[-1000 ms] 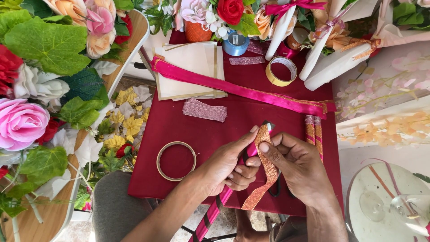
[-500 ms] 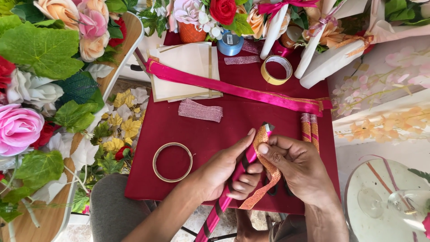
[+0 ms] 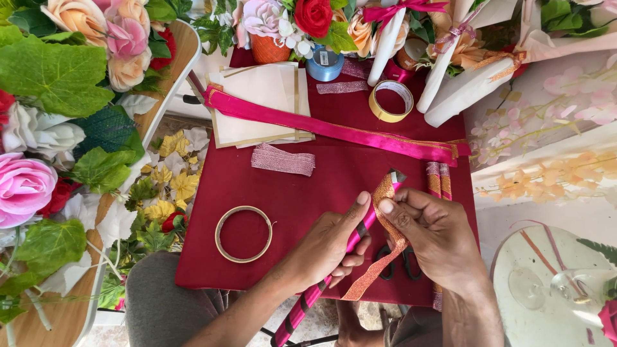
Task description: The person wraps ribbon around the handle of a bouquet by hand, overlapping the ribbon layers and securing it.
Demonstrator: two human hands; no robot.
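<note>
Left hand (image 3: 331, 247) clasps a pink ribbon-wrapped stick (image 3: 321, 289), held slantwise over the maroon cloth (image 3: 295, 193); right hand (image 3: 434, 241) pinches an orange glitter ribbon (image 3: 385, 225) against the stick's upper end; black scissors (image 3: 398, 266) partly hidden beneath; gold ring (image 3: 243, 234) lies left.
</note>
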